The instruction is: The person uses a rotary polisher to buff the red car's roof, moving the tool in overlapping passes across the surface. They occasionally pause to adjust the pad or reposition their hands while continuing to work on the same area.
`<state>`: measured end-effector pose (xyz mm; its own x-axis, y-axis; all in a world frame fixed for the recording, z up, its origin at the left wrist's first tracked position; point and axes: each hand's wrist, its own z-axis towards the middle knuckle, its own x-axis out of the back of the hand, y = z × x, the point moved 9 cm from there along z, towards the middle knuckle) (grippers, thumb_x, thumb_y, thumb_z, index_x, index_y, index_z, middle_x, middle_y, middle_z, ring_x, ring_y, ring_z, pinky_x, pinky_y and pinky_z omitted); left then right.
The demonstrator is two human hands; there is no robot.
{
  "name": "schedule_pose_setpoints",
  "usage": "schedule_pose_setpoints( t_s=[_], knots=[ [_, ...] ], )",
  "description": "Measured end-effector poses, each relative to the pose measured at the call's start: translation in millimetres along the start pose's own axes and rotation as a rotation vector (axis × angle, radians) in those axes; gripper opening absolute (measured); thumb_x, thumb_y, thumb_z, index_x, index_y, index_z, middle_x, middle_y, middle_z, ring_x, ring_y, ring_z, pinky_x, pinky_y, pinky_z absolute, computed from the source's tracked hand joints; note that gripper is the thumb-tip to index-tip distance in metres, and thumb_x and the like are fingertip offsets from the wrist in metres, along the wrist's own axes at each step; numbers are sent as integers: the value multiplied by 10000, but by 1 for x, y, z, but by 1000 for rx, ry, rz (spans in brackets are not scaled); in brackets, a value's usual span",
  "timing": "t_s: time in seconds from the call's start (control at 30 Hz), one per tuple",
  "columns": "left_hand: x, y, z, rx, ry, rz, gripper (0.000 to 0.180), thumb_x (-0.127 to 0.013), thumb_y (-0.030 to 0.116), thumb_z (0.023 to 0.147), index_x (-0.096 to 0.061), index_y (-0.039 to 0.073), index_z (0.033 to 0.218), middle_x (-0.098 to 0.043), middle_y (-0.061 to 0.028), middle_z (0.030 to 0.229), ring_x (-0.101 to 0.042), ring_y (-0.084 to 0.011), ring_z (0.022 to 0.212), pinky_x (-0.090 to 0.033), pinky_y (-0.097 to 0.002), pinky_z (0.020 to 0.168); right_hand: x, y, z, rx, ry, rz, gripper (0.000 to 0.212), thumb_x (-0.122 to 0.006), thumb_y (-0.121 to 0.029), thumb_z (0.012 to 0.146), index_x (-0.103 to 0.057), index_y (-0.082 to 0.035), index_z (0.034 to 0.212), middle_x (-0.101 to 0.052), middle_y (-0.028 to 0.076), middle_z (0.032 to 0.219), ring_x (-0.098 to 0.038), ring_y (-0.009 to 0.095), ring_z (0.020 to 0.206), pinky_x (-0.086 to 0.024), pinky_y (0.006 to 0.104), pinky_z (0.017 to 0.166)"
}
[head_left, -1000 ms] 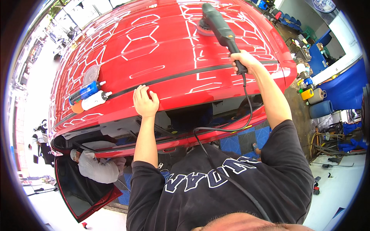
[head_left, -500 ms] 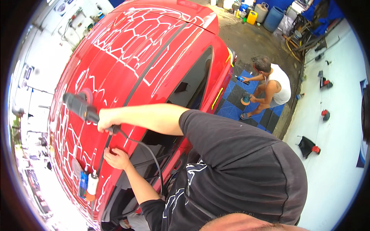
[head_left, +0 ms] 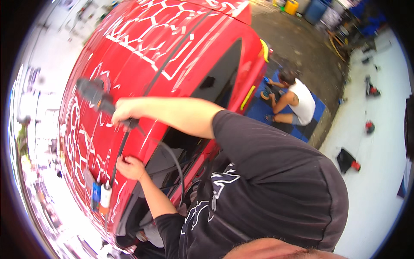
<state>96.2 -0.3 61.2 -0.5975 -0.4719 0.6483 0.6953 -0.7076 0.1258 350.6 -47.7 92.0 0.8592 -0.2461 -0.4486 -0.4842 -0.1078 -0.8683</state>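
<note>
A black corded polisher (head_left: 97,97) lies across the glossy red car roof (head_left: 138,52), its pinkish round pad (head_left: 104,82) against the paint. My right hand (head_left: 123,111) is wrapped round its handle end. A black cord (head_left: 174,159) runs from there down past the side windows toward my body. Lower down, my left hand (head_left: 130,167) rests at the roof edge by the dark trim strip (head_left: 121,151). Its fingers are loosely bent, the thumb a little apart, with nothing seen in them.
A blue bottle (head_left: 96,194) and a white bottle (head_left: 105,196) stand on the roof near a pale round pad (head_left: 89,178). Beyond the car's end, a person in a white top (head_left: 300,103) crouches on blue and black floor tiles (head_left: 317,110). A white wall (head_left: 362,116) with hung tools rises behind me.
The view has shifted slightly. My right hand and the polisher keep much the same place on the roof. The other person has sunk from bending over into a low crouch.
</note>
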Motion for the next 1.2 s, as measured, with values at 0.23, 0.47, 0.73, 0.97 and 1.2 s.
schedule_pose_setpoints(
  t_s=[0.23,0.47,0.73,0.97,1.2],
  knots=[
    [5,4,3,29,83,-52,187,-605,64,871,-677,8,1034,-709,-162,1088,-682,-363,1089,-537,-484,958,85,-49,-53,-53,180,-137,177,-768,-97,797,-635,16,824,-638,93,694,-676,201,577,-608,374,546],
    [6,-3,-2,41,84,-37,191,-615,67,861,-676,19,1035,-713,-158,1115,-683,-355,1111,-533,-482,974,159,-74,-93,-57,316,-102,196,-781,-123,835,-628,-27,912,-638,60,731,-646,182,566,-550,370,506],
    [10,0,1,44,107,-51,198,-625,64,837,-668,26,1026,-709,-163,1113,-674,-360,1119,-526,-473,1003,264,-121,-133,40,472,-113,177,-762,-138,851,-626,-40,908,-637,40,707,-629,137,561,-567,326,534],
    [12,4,3,50,113,-55,202,-631,75,837,-663,30,1031,-702,-154,1111,-675,-352,1106,-527,-457,1000,333,-144,-180,35,553,21,175,-701,-138,867,-599,-38,967,-603,21,725,-583,133,548,-532,297,495],
    [11,-3,0,79,102,-41,224,-654,104,835,-670,47,1050,-714,-151,1136,-669,-352,1131,-508,-479,1042,341,-129,-228,14,620,-67,277,-699,-158,861,-599,-20,1079,-579,31,738,-567,147,561,-514,307,531]
  ],
)
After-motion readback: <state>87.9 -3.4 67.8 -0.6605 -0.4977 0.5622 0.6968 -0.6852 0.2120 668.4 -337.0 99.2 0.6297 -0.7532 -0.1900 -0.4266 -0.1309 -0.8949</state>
